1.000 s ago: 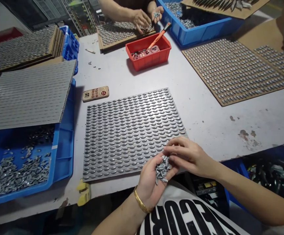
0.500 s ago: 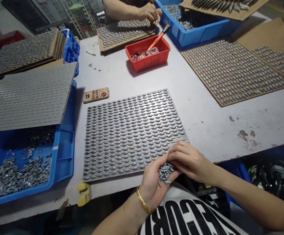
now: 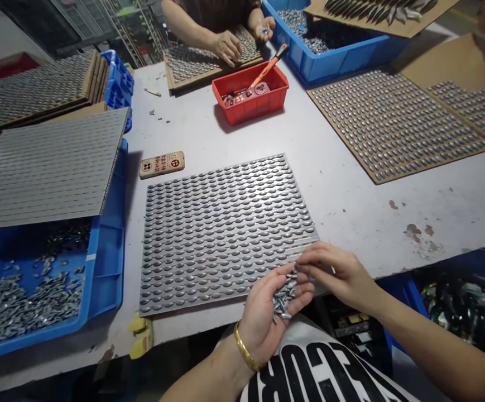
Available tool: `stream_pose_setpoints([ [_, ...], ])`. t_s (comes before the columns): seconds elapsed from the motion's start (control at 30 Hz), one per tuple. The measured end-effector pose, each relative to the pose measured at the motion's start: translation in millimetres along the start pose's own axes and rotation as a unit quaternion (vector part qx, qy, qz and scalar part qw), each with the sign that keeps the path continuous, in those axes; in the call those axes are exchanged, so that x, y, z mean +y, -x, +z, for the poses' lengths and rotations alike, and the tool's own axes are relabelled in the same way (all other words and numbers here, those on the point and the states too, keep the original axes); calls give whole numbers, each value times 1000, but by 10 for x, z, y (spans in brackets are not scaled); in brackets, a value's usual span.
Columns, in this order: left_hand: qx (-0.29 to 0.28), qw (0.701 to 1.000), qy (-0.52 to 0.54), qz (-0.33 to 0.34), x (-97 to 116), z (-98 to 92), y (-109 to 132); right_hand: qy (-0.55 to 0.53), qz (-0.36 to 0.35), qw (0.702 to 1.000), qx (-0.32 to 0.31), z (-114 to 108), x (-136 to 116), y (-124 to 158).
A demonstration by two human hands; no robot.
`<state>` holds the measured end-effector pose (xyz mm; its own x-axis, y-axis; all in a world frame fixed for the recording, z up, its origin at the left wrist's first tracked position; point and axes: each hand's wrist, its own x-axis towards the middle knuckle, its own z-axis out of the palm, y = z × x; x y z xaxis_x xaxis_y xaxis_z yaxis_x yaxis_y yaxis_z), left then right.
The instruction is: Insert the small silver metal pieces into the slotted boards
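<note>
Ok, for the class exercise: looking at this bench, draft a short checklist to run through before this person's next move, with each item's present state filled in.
1. Left hand cupped palm up, holding a pile of grey metal pieces: ok.
2. Right hand has a piece between its fingers: cannot tell, the fingertips are too close to the pile.
3. Lower right corner of the grey dimpled board fully visible: not ok, the hands partly cover it.
4. Spare pieces in the blue crate on the left: ok.
5. Co-worker's hand apart from the person's hands, across the bench: ok.
</note>
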<state>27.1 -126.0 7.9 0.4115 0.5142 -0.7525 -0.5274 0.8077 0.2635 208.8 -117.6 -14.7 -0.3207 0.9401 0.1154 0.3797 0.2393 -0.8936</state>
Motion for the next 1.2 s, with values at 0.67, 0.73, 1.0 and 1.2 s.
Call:
stream_pose_setpoints([
  [0.67,1,997,-77,8,-65,-47,-41,236,-24,971,0,76,321,-219],
  [0.73,0,997,-76,17,-65,-58,-46,256,-30,966,-7,84,336,-219],
  [1.0,7,998,-49,26,-48,-73,-44,177,-49,983,14,58,150,-139],
  [1.2,-13,996,-53,66,-122,-36,-74,93,-118,989,-13,83,-150,36],
])
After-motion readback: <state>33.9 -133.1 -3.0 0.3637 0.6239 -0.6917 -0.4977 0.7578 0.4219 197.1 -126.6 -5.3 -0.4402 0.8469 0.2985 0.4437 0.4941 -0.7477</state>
